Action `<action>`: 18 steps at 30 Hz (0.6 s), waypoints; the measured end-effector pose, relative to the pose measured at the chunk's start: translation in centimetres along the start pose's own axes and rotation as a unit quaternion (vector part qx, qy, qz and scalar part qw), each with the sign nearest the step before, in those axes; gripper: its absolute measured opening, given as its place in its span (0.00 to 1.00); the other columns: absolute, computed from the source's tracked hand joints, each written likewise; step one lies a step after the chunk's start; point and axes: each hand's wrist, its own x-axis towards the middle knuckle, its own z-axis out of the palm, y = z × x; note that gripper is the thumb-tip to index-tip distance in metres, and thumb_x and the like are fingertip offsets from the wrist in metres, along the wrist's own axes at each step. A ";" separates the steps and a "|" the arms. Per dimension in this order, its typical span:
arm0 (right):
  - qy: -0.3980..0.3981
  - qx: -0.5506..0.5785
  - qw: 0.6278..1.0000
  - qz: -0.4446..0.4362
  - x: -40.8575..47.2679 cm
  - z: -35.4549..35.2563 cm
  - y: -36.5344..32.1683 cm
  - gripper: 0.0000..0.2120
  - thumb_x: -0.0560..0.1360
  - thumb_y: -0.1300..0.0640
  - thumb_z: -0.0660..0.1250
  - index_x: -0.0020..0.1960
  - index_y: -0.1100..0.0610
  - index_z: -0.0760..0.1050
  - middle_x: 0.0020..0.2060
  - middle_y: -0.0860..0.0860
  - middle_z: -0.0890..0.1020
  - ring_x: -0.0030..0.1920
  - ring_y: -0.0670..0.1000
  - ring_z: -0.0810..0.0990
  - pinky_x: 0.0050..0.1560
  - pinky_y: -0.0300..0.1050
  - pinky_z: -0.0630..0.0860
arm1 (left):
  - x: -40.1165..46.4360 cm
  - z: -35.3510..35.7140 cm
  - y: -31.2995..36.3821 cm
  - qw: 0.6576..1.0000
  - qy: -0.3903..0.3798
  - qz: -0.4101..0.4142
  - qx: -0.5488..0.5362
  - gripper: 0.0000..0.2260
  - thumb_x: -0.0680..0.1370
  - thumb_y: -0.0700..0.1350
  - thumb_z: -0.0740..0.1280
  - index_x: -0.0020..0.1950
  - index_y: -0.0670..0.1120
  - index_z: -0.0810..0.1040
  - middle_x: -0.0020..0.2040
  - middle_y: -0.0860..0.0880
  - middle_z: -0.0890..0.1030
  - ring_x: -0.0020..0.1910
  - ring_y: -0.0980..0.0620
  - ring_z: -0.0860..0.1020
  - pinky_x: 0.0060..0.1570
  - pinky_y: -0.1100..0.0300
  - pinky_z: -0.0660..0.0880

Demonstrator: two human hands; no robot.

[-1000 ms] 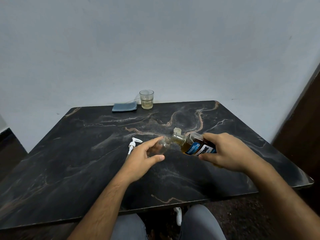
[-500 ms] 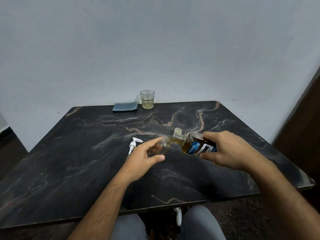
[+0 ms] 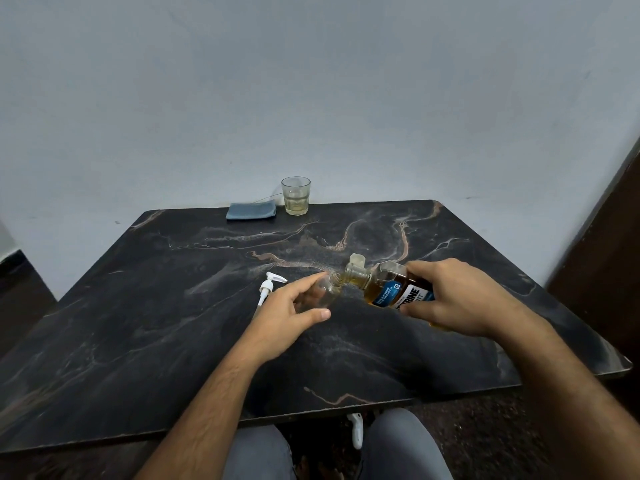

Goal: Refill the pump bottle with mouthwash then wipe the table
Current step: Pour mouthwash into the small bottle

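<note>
My right hand [image 3: 446,299] grips an amber mouthwash bottle [image 3: 384,287] with a blue and white label, tipped on its side with its open neck pointing left. Its neck meets the mouth of a small clear pump bottle [image 3: 325,292] that stands on the black marble table [image 3: 138,323]. My left hand [image 3: 287,315] holds that clear bottle between thumb and fingers and hides much of it. The white pump head [image 3: 270,285] with its tube lies on the table just left of my left hand. A pale cap [image 3: 356,260] stands behind the two bottle necks.
A folded blue cloth [image 3: 251,210] lies at the table's far edge by the wall. Next to it on the right stands a glass [image 3: 295,195] with a little pale liquid. My knees show below the near table edge.
</note>
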 end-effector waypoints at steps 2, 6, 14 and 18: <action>-0.005 -0.001 1.000 0.000 0.0 0.0 -0.1 0.11 0.73 0.43 0.71 0.53 0.43 0.74 0.40 0.40 0.80 0.39 0.40 0.78 0.35 0.36 0.68 | -0.1 0.0 0.1 1.000 0.003 -0.001 0.000 0.28 0.74 0.39 0.74 0.72 0.56 0.73 0.63 0.55 0.81 0.62 0.63 0.77 0.69 0.57 0.71; -0.007 0.001 1.000 -0.002 0.1 -0.1 -0.2 0.11 0.73 0.44 0.71 0.53 0.43 0.74 0.39 0.40 0.79 0.38 0.38 0.77 0.34 0.35 0.67 | 0.0 0.0 0.1 1.000 0.003 -0.002 -0.001 0.28 0.74 0.39 0.74 0.71 0.57 0.73 0.62 0.55 0.81 0.61 0.62 0.78 0.68 0.54 0.73; -0.006 -0.003 1.000 -0.004 0.2 -0.1 -0.1 0.12 0.73 0.44 0.72 0.53 0.45 0.75 0.39 0.41 0.80 0.38 0.40 0.78 0.34 0.37 0.68 | 0.0 0.1 0.0 1.000 0.003 -0.004 -0.009 0.28 0.75 0.38 0.74 0.72 0.55 0.73 0.61 0.52 0.82 0.59 0.59 0.80 0.62 0.56 0.75; -0.008 -0.004 1.000 -0.005 0.3 -0.1 -0.1 0.11 0.73 0.44 0.72 0.52 0.44 0.74 0.39 0.40 0.79 0.38 0.40 0.78 0.34 0.36 0.67 | -0.1 0.2 0.0 1.000 0.004 -0.004 -0.010 0.28 0.75 0.38 0.73 0.72 0.54 0.73 0.61 0.52 0.82 0.59 0.59 0.80 0.62 0.58 0.76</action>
